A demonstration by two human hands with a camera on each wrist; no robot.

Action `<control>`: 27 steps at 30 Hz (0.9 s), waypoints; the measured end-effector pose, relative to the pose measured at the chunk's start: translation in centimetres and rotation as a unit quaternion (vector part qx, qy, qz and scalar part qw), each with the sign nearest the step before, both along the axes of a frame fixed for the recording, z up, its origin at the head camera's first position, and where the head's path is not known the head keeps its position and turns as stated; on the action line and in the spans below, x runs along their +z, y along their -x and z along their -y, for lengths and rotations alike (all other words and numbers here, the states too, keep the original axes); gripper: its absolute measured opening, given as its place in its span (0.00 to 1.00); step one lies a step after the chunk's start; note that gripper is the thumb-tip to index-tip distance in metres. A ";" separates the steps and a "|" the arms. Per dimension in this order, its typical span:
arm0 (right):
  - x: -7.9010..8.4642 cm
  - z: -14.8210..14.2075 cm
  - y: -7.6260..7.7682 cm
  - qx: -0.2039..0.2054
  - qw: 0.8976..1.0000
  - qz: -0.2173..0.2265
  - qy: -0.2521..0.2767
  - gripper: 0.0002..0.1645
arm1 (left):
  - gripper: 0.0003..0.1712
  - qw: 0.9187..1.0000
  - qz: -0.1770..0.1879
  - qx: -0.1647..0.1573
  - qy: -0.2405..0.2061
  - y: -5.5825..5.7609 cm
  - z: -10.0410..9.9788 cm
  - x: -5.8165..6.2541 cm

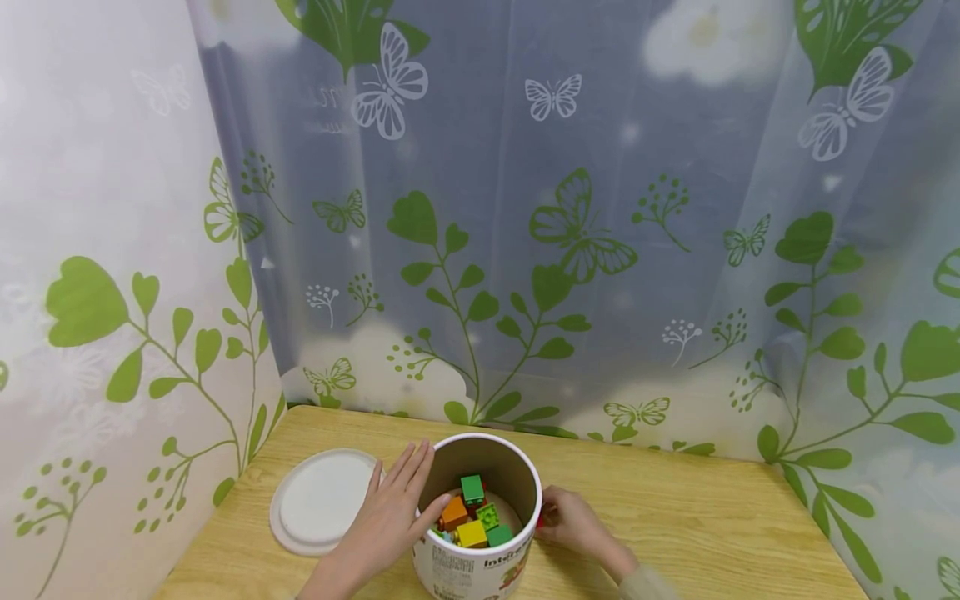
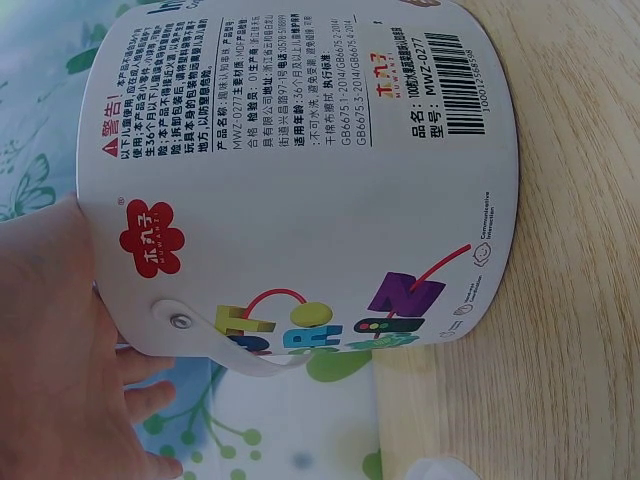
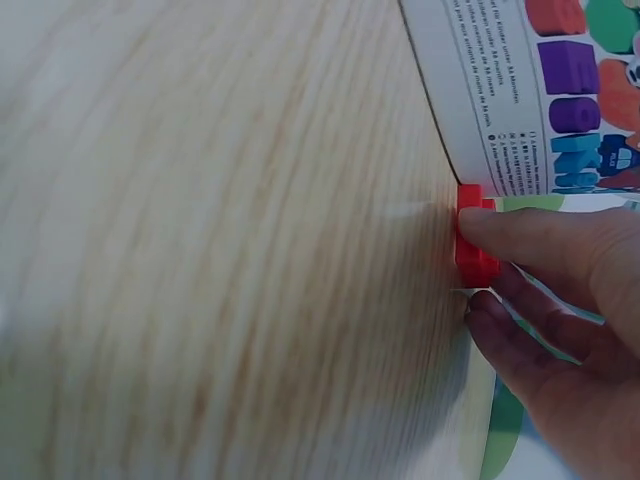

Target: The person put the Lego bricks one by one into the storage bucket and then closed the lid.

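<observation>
A white cylindrical bucket (image 1: pixel 480 571) with printed labels stands upright on the table, its top uncovered. Inside it lie several toy building blocks, among them a yellow block (image 1: pixel 472 534), an orange block (image 1: pixel 453 513) and a green block (image 1: pixel 472 489). My left hand (image 1: pixel 393 504) rests at the bucket's left rim, fingers extended and thumb reaching over the edge. On the right, close against the bucket's base, my right hand (image 1: pixel 573 525) pinches a red building block (image 3: pixel 475 240) low at the tabletop. The thumb's tip lies on the block in the right wrist view.
A round white lid (image 1: pixel 318 504) lies on the wooden table (image 1: pixel 675 517) left of the bucket. The bucket's white strap handle (image 2: pixel 235 350) hangs on its side. A curtain (image 1: pixel 480 250) printed with leaves and butterflies stands behind the table and along its left side.
</observation>
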State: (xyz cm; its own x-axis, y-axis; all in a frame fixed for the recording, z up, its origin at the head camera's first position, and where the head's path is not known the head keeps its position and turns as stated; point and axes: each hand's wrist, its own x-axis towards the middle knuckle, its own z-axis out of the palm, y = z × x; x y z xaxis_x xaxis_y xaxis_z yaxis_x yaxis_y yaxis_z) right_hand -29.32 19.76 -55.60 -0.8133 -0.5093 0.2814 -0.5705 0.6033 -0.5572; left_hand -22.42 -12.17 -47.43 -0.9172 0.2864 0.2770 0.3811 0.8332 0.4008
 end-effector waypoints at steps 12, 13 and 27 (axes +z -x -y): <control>1.6 -1.0 -0.1 -0.046 0.999 0.021 0.011 0.18 | 0.44 1.000 0.005 0.000 -0.003 0.0 0.0 0.1; 2.0 -1.1 -0.1 -0.049 0.998 0.023 0.014 0.18 | 0.44 1.000 0.005 0.000 -0.001 0.0 0.0 0.1; 6.6 -1.7 0.2 -0.063 0.997 0.024 0.032 0.20 | 0.45 1.000 0.008 -0.001 0.002 0.0 0.0 0.2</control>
